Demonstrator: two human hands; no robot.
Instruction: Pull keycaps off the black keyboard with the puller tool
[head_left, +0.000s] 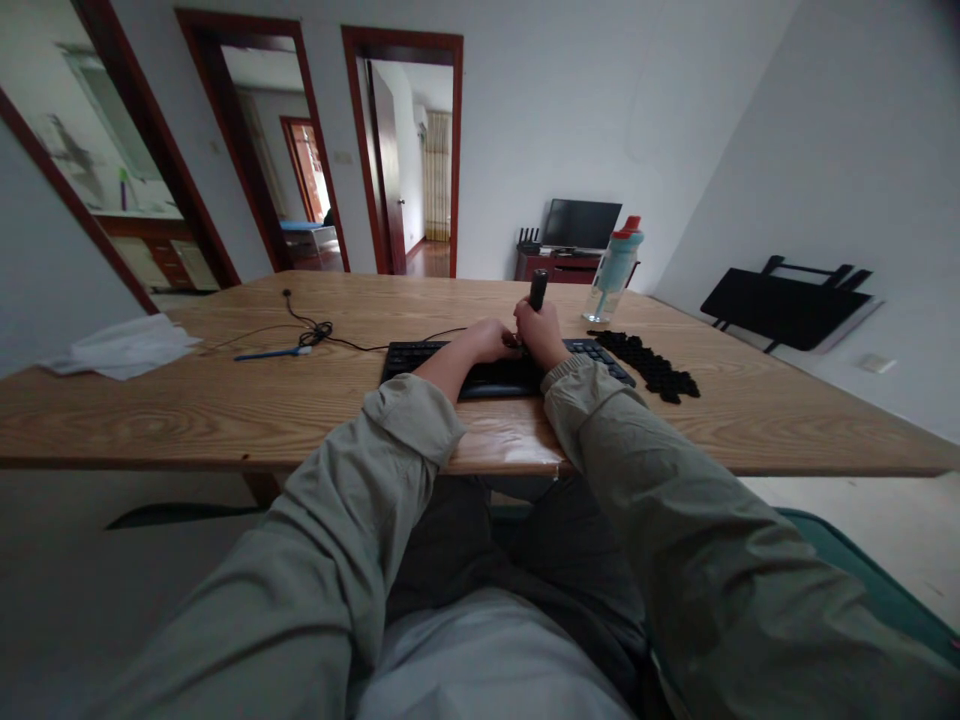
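Note:
A black keyboard (427, 362) lies on the wooden table (225, 400) in front of me, its cable running off to the left. My right hand (541, 335) is closed in a fist round an upright black tool handle (538, 289), its lower end pressed down onto the keyboard. My left hand (491, 341) rests on the keyboard right beside it, fingers curled near the tool's tip; what they hold is hidden. A heap of loose black keycaps (651, 364) lies just right of the keyboard.
A pale water bottle with a red cap (613, 270) stands behind the keycaps. A blue pen (266, 353) and a coiled cable (315, 330) lie to the left, white cloth or paper (124, 347) at the far left edge. A folded black table (784, 305) leans on the right wall.

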